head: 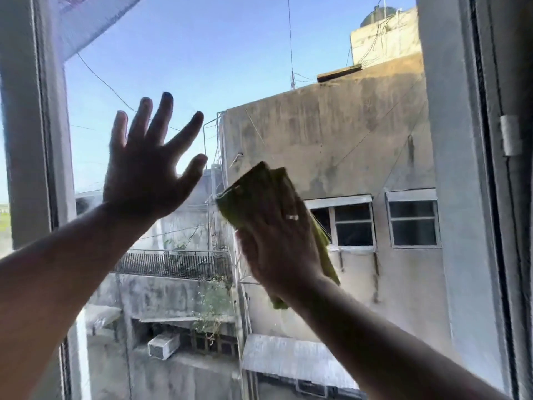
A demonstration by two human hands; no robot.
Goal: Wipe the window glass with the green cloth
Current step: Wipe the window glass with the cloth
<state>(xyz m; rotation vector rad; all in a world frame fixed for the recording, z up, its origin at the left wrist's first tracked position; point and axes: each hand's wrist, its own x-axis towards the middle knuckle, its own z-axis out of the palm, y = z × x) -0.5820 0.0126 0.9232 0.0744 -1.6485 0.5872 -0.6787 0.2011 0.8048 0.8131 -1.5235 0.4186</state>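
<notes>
— How is the green cloth point(253, 194) held?

— Folded flat under the right hand point(277, 241), palm and fingers pressing it onto the window glass point(202, 53) near the pane's middle; flat pressure likely wipes better.

— And the left hand point(144, 174)?

— Fingers spread, holding nothing, up toward the pane's left edge, probably bracing; contact with the glass I cannot tell.

— Anything in the way?

— Only the window frame point(26, 140) at both sides; the building point(331, 145) lies outside.

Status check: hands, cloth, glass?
Right hand pressing green cloth to window glass. Left hand open, fingers spread, empty. Nothing blocking the pane.
</notes>
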